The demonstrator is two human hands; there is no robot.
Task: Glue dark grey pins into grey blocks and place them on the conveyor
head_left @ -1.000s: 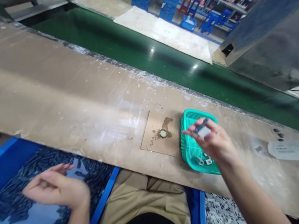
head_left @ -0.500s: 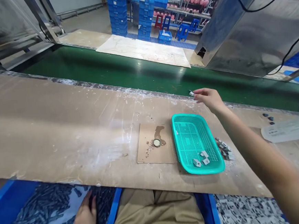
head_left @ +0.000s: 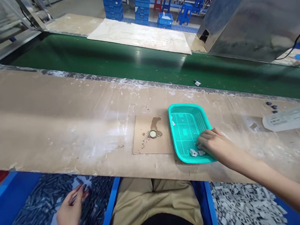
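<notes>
My right hand (head_left: pixel 213 144) reaches into the teal plastic basket (head_left: pixel 179 151), its fingers closed at the spot where a small grey-white block lay; the fingers hide that block. Two more small grey-white blocks (head_left: pixel 193 152) lie beside the fingertips on the basket floor. Over a blue bin (head_left: pixel 28 181) of thin dark grey pieces (head_left: pixel 54 189), my left hand (head_left: pixel 71 205) has its thumb and fingers pinched together. Whatever is in that pinch is too small to make out. One block with a dark part (head_left: pixel 197 83) sits on the green conveyor belt (head_left: pixel 135 63).
A round pale-topped cap (head_left: pixel 153 134) lies on a stained cardboard square (head_left: pixel 147 145) left of the basket. Right of it are a translucent bottle (head_left: pixel 288 117) and several dark bits (head_left: pixel 272 107). Grey-white blocks (head_left: pixel 240 202) fill a bin at lower right. A metal housing (head_left: pixel 252 21) stands behind the belt.
My right hand has left the block on the belt and come down into the basket. My left hand has lifted and shifted left above the dark pieces. The view has tilted downward.
</notes>
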